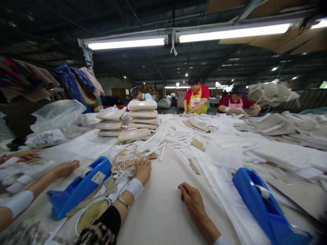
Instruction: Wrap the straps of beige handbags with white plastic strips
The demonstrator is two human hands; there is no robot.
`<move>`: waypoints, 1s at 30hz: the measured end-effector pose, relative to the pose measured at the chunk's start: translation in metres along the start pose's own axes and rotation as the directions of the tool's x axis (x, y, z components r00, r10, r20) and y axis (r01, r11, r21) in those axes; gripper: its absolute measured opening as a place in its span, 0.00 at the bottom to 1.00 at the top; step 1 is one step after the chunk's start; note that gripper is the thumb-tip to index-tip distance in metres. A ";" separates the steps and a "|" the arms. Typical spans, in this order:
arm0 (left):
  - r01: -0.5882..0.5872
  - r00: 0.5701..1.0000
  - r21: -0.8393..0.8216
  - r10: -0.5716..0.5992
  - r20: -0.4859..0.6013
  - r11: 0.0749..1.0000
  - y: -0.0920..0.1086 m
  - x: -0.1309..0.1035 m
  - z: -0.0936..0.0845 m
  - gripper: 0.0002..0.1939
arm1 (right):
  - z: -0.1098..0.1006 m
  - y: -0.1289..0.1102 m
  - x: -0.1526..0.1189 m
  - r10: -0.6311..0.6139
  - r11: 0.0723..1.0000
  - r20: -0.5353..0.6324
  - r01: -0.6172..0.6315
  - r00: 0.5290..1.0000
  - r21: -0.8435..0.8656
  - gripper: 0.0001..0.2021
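Observation:
My left hand (143,171) rests on the right edge of a pile of tan card tags with strings (125,160), its fingers stretched out and apart. A white band and a bracelet circle that wrist, below a dark patterned sleeve. Over the pale tabletop (163,200), my right hand (192,198) is loosely closed, its fingers curled and nothing visible in them. A blue tape dispenser (79,187) stands left of the tag pile. Near my left forearm sits a round tub (93,214) with yellowish contents, partly covered by my sleeve.
Another blue tape dispenser (265,204) stands at right. Stacks of packed beige fabric (143,114) and loose white strips (176,132) lie ahead. A co-worker's hand (66,168) reaches in from the left. Across the table work a person in a yellow apron (198,100) and others.

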State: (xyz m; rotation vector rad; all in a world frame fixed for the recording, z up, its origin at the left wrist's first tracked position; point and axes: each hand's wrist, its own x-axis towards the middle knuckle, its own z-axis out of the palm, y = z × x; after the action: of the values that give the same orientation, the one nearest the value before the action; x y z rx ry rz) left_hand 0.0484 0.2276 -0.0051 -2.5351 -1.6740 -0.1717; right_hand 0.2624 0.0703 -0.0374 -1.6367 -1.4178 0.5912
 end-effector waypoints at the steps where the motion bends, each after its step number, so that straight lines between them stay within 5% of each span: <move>1: 0.014 1.000 0.004 -0.014 -0.004 1.000 0.004 0.004 -0.001 0.22 | 0.000 0.000 0.000 0.003 1.000 0.003 -0.003 1.000 -0.006 0.17; 9: -0.082 0.997 -0.095 0.082 -0.009 0.992 0.098 0.033 0.005 0.21 | 0.000 -0.007 0.001 0.020 0.999 0.026 -0.019 0.999 -0.045 0.17; 16: 0.094 0.995 -0.286 -0.101 -0.009 0.954 0.163 0.080 0.024 0.30 | 0.001 -0.006 0.002 0.051 0.998 0.019 -0.050 0.999 -0.033 0.16; 20: 0.107 0.989 -0.426 -0.142 -0.051 0.899 0.169 0.099 0.037 0.23 | 0.001 -0.008 0.002 0.065 0.997 0.028 -0.064 0.998 -0.043 0.16; 24: 0.086 0.981 -0.604 -0.173 -0.087 0.792 0.153 0.107 0.043 0.18 | 0.001 -0.006 0.003 0.068 0.998 0.034 -0.068 0.997 -0.017 0.17; 27: 0.099 0.966 -0.770 -0.245 -0.077 0.630 0.138 0.112 0.039 0.16 | 0.001 -0.001 0.005 0.066 0.996 0.040 -0.068 0.997 0.062 0.18; 30: 0.088 0.953 -0.930 -0.302 -0.026 0.358 0.131 0.119 0.031 0.10 | 0.001 0.003 0.009 0.116 0.970 -0.013 -0.111 0.993 0.216 0.20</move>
State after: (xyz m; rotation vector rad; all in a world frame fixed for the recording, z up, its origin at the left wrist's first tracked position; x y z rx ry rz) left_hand 0.2169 0.2888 -0.0211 -2.6868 -2.1611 -1.8413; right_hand 0.2654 0.0792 -0.0390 -1.5535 -1.2022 0.7592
